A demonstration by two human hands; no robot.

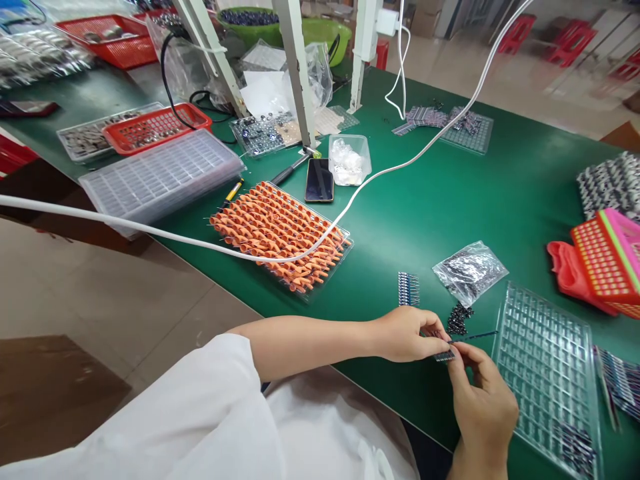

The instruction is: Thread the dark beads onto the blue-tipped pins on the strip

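My left hand (pixel 406 335) and my right hand (pixel 481 400) meet over the green table (pixel 430 207) near its front edge. Both pinch a small strip of dark blue pin parts (pixel 445 355) held between the fingertips. A thin dark pin (pixel 480 335) sticks out to the right of it. Just behind the hands lie a loose heap of small black beads (pixel 459 317) and another blue strip of parts (pixel 408 289). A clear compartment tray (pixel 547 367) lies right of my right hand, with dark parts in its near rows.
A clear bag of black parts (pixel 470 270) lies behind the beads. A tray of orange parts (pixel 280 233) sits at left under a white cable (pixel 380 175). A phone (pixel 319 180), a clear tub (pixel 349 160), stacked clear trays (pixel 160 175) and red baskets (pixel 607 260) stand around.
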